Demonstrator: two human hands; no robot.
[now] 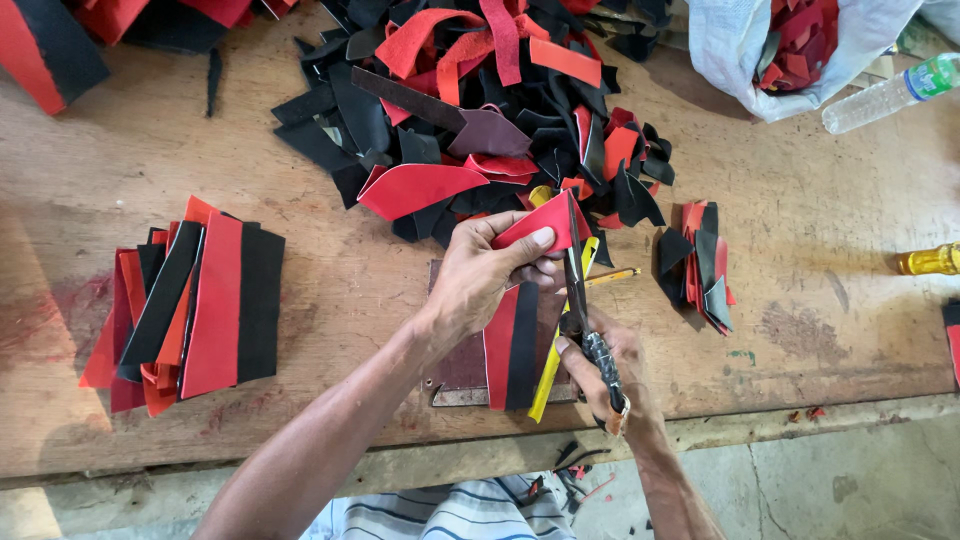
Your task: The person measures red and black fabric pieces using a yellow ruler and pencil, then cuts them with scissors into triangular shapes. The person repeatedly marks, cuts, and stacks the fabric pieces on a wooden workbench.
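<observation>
My left hand (480,275) pinches a small red leather piece (545,222) above the wooden table (140,150). My right hand (605,365) grips black-handled scissors (580,290), whose blades point up and meet the right edge of that red piece. Under my hands lie a red-and-black strip (512,345), a yellow strip (548,370) and a dark brown board (462,365). A big heap of red, black and maroon leather scraps (470,110) lies just beyond my hands.
A stack of cut red and black strips (195,300) lies at the left. A smaller pile of cut pieces (698,265) lies to the right. A white sack of scraps (790,45), a clear plastic bottle (890,95) and a small yellow bottle (930,260) stand at the right edge.
</observation>
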